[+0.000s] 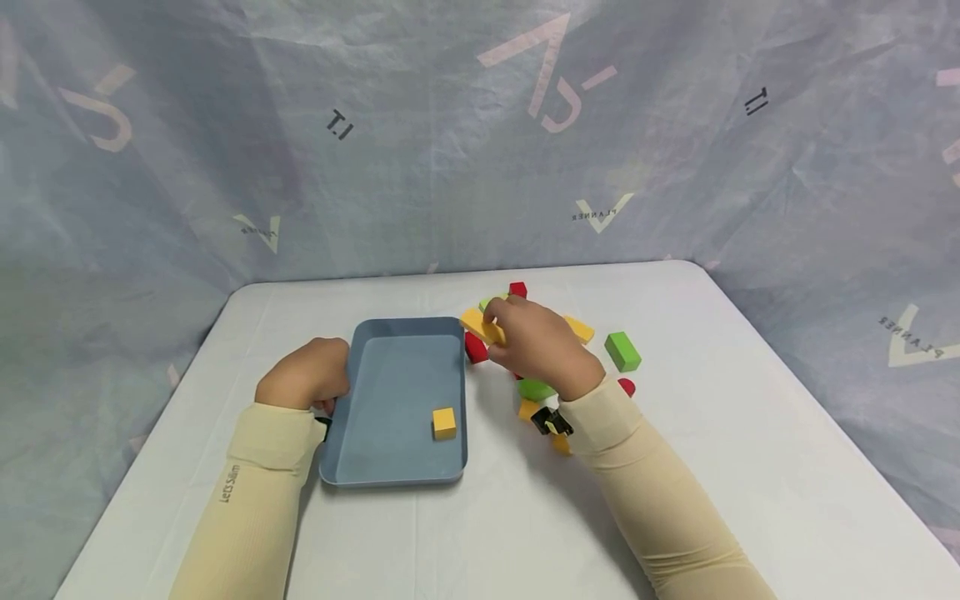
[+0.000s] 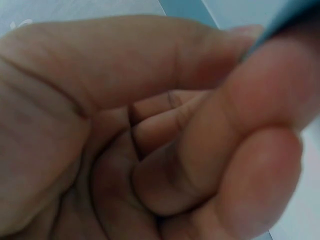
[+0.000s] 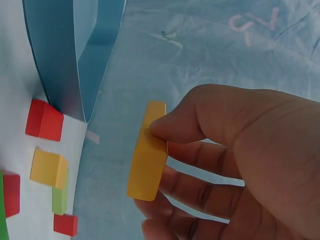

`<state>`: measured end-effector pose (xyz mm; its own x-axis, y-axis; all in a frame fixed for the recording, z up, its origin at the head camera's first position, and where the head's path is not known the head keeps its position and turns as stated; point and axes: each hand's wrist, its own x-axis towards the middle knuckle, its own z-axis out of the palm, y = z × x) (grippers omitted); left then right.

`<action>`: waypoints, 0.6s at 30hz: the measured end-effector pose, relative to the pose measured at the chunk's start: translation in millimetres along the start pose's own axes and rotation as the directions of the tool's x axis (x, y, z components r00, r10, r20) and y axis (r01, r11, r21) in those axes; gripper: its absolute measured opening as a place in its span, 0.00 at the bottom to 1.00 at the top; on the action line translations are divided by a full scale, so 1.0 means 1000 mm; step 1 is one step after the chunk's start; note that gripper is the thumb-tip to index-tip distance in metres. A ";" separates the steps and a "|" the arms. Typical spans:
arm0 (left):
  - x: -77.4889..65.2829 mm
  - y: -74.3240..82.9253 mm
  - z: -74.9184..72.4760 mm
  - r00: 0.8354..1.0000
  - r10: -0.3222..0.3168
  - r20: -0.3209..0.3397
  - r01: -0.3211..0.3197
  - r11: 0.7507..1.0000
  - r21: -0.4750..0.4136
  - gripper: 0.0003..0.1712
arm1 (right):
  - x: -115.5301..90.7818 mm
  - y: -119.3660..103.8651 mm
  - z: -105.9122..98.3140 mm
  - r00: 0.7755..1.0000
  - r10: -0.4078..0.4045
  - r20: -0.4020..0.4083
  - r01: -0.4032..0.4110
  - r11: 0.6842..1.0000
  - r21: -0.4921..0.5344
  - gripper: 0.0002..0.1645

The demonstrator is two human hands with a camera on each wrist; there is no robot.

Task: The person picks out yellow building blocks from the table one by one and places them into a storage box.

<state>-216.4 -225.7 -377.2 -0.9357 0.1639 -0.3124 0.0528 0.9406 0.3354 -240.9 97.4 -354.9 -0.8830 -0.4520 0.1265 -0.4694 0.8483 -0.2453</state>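
Observation:
My left hand (image 1: pixel 307 371) pinches the left rim of a blue-grey tray (image 1: pixel 397 379) between thumb and curled fingers; the left wrist view shows the tray's edge (image 2: pixel 287 22) between them. A small yellow cube (image 1: pixel 444 423) lies inside, by the tray's right wall. Up beside the tray's far right corner, my right hand (image 1: pixel 543 343) holds a yellow rectangular block (image 1: pixel 482 327). In the right wrist view the thumb presses one face of this yellow block (image 3: pixel 148 167), with fingers behind it. Under and around that hand are several loose blocks, partly hidden by hand and sleeve.
Right of the tray lie a red block (image 1: pixel 476 348), a green block (image 1: pixel 622 352), a yellow block (image 1: pixel 579 329) and a rounded green piece (image 1: pixel 536 389). A red cube (image 1: pixel 517 289) sits farther back. A printed grey curtain (image 1: pixel 450 167) hangs behind the white table (image 1: pixel 750 467).

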 end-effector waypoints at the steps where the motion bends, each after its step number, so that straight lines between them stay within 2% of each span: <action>1: 0.000 0.000 0.000 1.000 0.000 0.000 0.000 1.000 0.002 0.16 | 0.000 -0.001 0.001 1.000 -0.002 0.002 0.002 1.000 -0.005 0.22; 18: 0.000 -0.001 -0.002 1.000 0.003 0.004 -0.003 1.000 0.006 0.17 | 0.003 -0.022 0.011 0.995 -0.100 -0.012 0.099 0.994 -0.044 0.21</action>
<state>-216.8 -227.3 -375.7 -0.9343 0.1674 -0.3148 0.0574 0.9420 0.3306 -233.0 74.2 -359.3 -0.8317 -0.5311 0.1619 -0.5544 0.8106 -0.1887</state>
